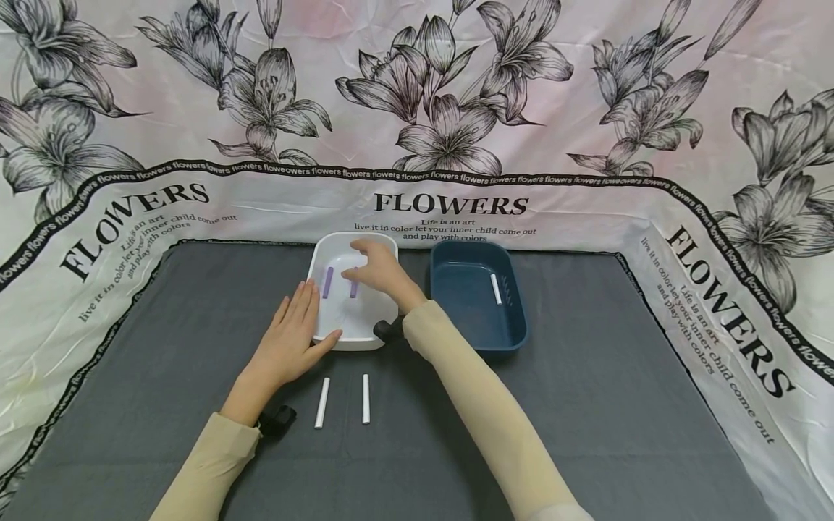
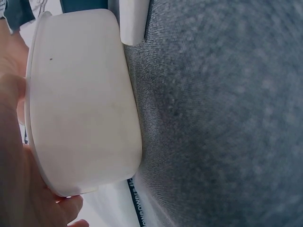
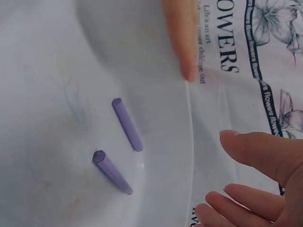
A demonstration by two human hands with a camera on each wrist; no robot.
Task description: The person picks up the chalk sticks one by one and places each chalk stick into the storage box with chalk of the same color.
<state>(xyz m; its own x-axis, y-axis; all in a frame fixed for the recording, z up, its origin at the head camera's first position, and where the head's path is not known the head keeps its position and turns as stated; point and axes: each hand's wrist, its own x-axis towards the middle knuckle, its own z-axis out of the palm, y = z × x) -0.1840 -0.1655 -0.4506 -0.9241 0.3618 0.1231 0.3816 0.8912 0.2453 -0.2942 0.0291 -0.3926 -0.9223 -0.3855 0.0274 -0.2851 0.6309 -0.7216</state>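
Two hands at a white, rounded rectangular plastic tray [image 1: 352,322], centre of the frame.
We see the left hand [image 1: 291,340] nearly straight-fingered against the tray's left side, thumb spread at its near rim; the right hand [image 1: 381,271], thumb and fingers parted, grasps nothing above the tray. Inside, we find two slim purple chalk-like sticks [image 1: 328,283]; two slim white chalk-like sticks [image 1: 365,399] lie at lower centre, another [image 1: 496,289] in the dark-blue rectangular plastic tray [image 1: 462,311], right of centre.

Two purple sticks [image 1: 328,283], three white sticks [image 1: 322,402], two trays [image 1: 462,311]
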